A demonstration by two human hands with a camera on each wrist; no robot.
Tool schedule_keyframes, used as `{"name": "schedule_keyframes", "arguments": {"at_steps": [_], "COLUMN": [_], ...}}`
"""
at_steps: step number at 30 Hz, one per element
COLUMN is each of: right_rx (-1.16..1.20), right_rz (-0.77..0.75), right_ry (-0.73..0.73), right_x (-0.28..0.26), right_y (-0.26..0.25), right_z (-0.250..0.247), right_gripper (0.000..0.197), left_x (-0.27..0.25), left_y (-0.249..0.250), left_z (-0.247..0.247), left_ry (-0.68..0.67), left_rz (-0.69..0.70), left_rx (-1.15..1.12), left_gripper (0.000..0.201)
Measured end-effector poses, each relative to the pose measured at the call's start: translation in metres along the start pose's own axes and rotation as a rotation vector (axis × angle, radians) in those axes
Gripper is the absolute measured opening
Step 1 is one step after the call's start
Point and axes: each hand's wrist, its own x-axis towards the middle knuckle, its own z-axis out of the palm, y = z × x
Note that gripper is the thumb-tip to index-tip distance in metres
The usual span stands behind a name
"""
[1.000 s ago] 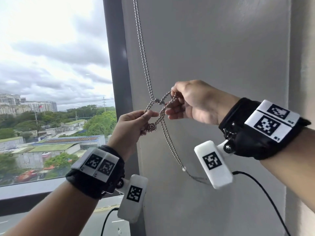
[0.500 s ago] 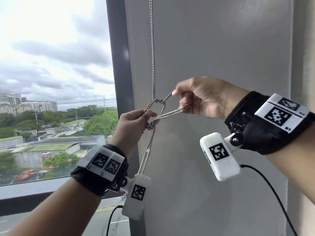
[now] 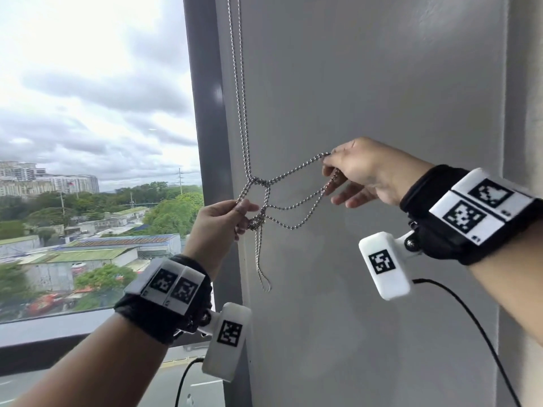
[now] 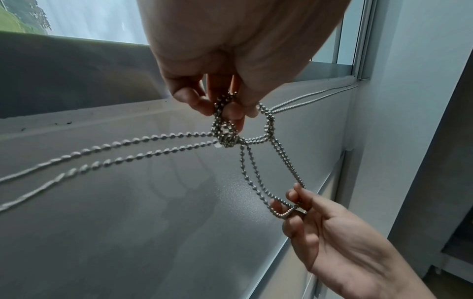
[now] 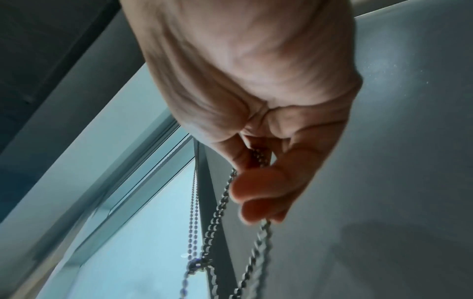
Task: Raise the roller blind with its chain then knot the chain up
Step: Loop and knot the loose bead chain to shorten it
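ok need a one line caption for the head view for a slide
Left hand pinches the half-made knot in the bead chain while the right hand draws a loop sideways.

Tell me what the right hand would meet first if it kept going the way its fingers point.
Probably the left hand: the right hand points leftward along the slack chain toward the knot pinched there. Depth is unclear, so it might pass in front.

We face a grey wall beside a dark window frame; outside, cloudy sky, trees and rooftops.
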Motion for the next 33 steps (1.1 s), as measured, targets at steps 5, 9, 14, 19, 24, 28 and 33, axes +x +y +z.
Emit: {"name": "schedule_keyframes", "arguments": {"at_steps": [5,9,14,19,24,28,33], "right_rx": [0.573,0.533,0.291,0.061,0.163,0.096,0.418], "right_rz": [-0.135,-0.345,-0.637,-0.819,-0.771,-0.626,-0.268], "right_ry": [0.082,0.218,0.431,0.52,0.537,0.563,0.218], "right_x": [0.012,0.018,0.021,0.02,0.024,0.02,0.007], "right_y": [-0.007,-0.015,-0.025,-0.033,-0.034,-0.038,-0.044], "right_z": [0.002,0.0,-0.004,-0.005,-0.003,-0.003,-0.003], "right_gripper": [0.02,0.018,0.011,0.014,0.015,0.022,0.028], "left_x": [0.001,0.001,0.003,0.004,0.003,0.003,0.004], "left_y": [-0.002,-0.003,-0.004,-0.005,-0.003,-0.002,-0.006], "left_z": [0.003,0.004,0.005,0.008,0.011,0.013,0.015], "left_ry": [-0.025,-0.032,-0.03,-0.018,-0.034,-0.025,-0.013], "left_rz": [-0.013,-0.021,-0.009,-0.029,-0.028,-0.028,-0.038], "left_rx": [-0.011,-0.023,-0.036,-0.061,-0.07,-0.074,-0.068], "left_gripper": [0.024,0.023,0.022,0.02,0.018,0.019,0.017]}}
